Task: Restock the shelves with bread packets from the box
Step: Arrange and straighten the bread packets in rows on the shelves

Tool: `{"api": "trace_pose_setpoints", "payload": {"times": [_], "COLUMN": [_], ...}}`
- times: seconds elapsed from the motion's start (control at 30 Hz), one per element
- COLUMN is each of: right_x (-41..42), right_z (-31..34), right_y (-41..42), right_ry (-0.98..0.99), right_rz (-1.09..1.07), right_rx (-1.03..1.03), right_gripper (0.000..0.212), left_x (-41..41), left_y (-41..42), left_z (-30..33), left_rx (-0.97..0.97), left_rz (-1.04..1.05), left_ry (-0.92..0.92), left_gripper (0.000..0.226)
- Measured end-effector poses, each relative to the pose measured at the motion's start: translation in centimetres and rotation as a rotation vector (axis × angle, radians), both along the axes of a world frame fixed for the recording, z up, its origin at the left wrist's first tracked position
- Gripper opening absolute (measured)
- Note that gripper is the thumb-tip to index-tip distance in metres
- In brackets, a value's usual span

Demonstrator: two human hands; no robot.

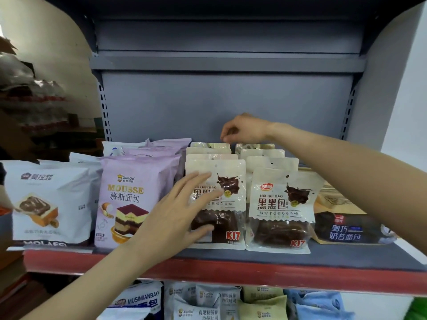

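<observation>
Two rows of cream "Hei Hei Bao" chocolate bread packets stand upright on the grey shelf (pixel 346 257) with a red front lip. My left hand (pixel 180 211) lies flat, fingers spread, against the face of the front packet of the left row (pixel 228 227). My right hand (pixel 242 130) reaches over the rows and pinches the top edge of the rearmost packet of the left row (pixel 209 145). The front packet of the right row (pixel 280 211) stands free. The box is not in view.
Purple mousse bread bags (pixel 129 195) and white toast bags (pixel 48 199) stand left of the rows. A dark packet (pixel 346 225) lies at the right. The shelf above (pixel 226 63) is bare. More bread bags (pixel 208 303) fill the shelf below.
</observation>
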State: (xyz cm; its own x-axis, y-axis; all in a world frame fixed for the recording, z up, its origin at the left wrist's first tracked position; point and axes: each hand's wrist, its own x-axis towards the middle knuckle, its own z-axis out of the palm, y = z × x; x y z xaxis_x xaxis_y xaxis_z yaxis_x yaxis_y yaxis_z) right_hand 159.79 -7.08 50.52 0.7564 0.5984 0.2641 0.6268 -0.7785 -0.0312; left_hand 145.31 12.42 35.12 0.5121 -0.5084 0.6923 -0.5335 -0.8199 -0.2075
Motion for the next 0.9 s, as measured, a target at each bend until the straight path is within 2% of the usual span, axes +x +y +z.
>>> {"api": "trace_pose_setpoints", "payload": {"times": [0.07,0.13,0.2,0.3,0.5,0.7,0.9], "right_x": [0.6,1.2,1.5,1.7,2.0,2.4,5.3], "right_z": [-0.3,-0.9,-1.5,-1.8,-1.4,-0.6,0.3], "right_y": [0.2,0.6,1.1,1.5,0.6,0.6,0.7], "right_ry": [-0.017,0.063,0.124,0.056,0.046,0.090,-0.029], "right_rz": [-0.018,-0.011,-0.002,0.000,-0.039,0.002,-0.033], "right_rx": [-0.043,-0.125,-0.187,-0.264,-0.274,-0.177,-0.180], "right_gripper": [0.025,0.032,0.037,0.036,0.038,0.033,0.030], "left_x": [0.2,0.7,1.4,2.4,2.7,2.7,2.9], "left_y": [-0.5,-1.0,-1.3,-1.4,-1.0,-0.9,-0.4], "left_z": [0.8,1.7,2.5,3.6,3.9,4.0,3.9], "left_rx": [-0.097,-0.137,-0.103,-0.039,-0.038,-0.022,-0.013], "left_rz": [0.027,0.075,0.133,0.165,0.115,0.116,0.100], "left_ry": [-0.011,-0.009,-0.051,-0.074,-0.095,-0.049,-0.069], "left_gripper": [0.063,0.064,0.067,0.069,0.052,0.051,0.047]}}
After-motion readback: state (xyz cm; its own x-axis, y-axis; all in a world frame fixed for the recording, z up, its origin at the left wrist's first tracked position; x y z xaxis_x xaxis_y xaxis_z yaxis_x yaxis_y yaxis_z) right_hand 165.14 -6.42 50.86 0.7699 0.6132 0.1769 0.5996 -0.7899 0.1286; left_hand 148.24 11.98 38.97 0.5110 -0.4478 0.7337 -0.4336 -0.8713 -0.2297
